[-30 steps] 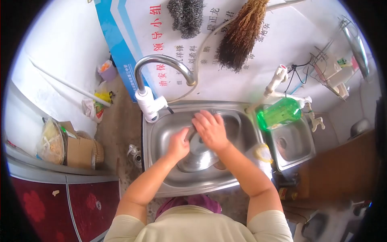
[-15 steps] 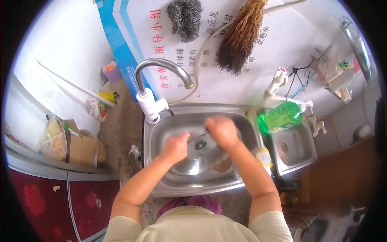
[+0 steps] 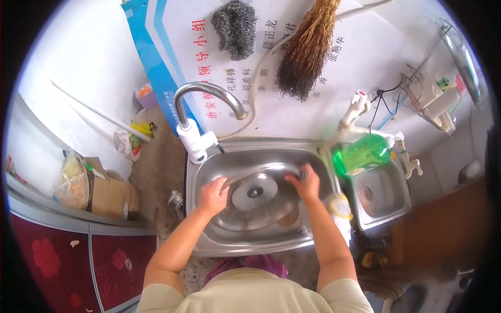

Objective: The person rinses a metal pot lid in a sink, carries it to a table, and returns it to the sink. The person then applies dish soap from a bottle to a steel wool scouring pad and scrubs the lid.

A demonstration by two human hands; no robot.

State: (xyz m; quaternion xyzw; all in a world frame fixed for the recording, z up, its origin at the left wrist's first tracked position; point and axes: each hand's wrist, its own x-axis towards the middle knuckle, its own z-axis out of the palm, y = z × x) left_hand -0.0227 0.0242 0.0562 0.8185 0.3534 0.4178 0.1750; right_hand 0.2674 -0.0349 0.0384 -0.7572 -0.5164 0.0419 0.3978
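Note:
A round shiny pot lid [image 3: 245, 215] lies tilted in the large steel sink [image 3: 229, 247], with a dark spot at the middle of its pale centre disc. My left hand [image 3: 213, 197] is closed on its left rim. At the right rim is my right hand [image 3: 305, 182], thumb apart and the other fingers curled round the edge. A small dark patch shows between those fingers, too blurred to name. Over the sink's back left corner arches the faucet [image 3: 211, 89].
A green soap bottle [image 3: 362, 155] lies over the small side sink [image 3: 383, 195]. A wall tap [image 3: 355, 112] stands behind. A straw brush [image 3: 308, 52] and a steel wool scourer [image 3: 235, 30] are against the board. Left are a cardboard box [image 3: 108, 197] and bags.
My right hand has moved from above the middle of the sink to the lid's right rim. My left hand has shifted slightly left, and more of the lid's round face shows.

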